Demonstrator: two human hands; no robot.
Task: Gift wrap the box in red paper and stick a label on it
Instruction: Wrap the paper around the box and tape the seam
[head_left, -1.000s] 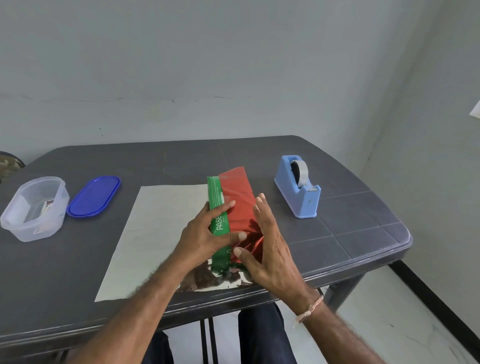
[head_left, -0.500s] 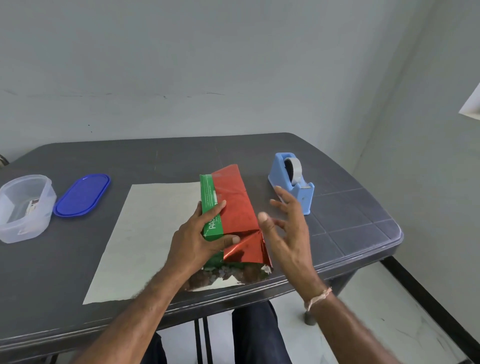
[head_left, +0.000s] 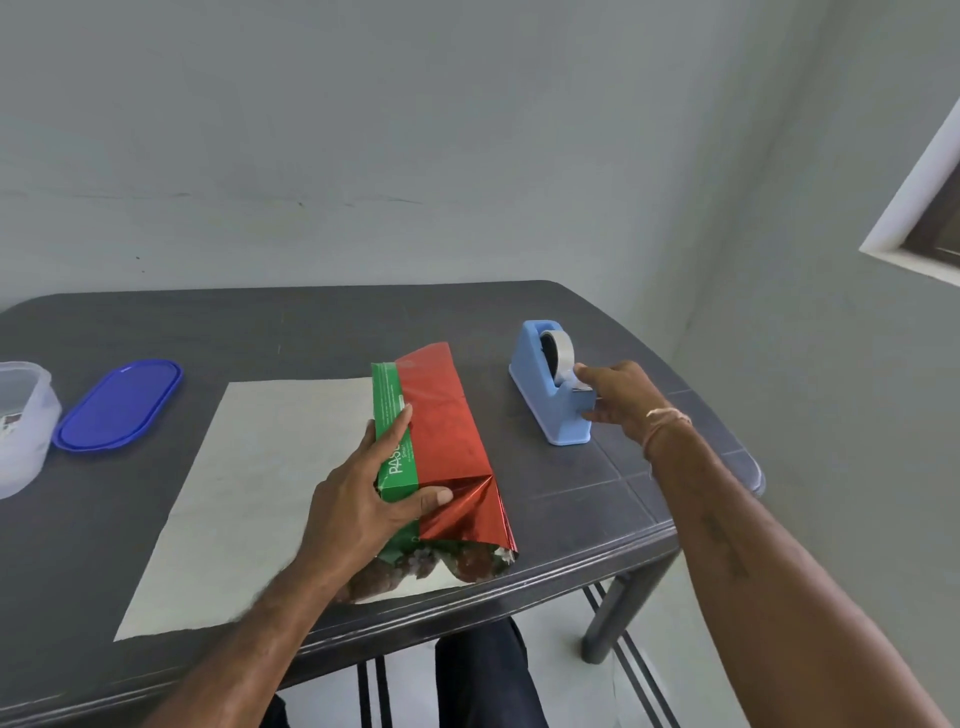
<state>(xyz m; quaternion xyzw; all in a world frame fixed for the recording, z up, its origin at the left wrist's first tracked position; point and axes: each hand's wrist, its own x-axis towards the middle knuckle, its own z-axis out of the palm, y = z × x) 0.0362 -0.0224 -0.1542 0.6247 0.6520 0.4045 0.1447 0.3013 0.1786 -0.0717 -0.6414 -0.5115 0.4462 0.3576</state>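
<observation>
The box (head_left: 396, 441), green with white lettering, lies lengthwise near the front edge of the dark worktop (head_left: 311, 322), half covered by the red paper (head_left: 447, 441) folded over its right side. The rest of the sheet spreads flat to the left, silvery side up. The left hand (head_left: 371, 501) grips the box at its near end, fingers along the green top and thumb pressing the red fold against it. The right hand (head_left: 618, 400) is well apart from the box, off to the right at the blue tape dispenser (head_left: 545, 395). Its fingertips are at the cutter end (whether they pinch tape I cannot tell). At the far left sit a blue lid (head_left: 119, 405) and a clear tub (head_left: 21, 426).
</observation>
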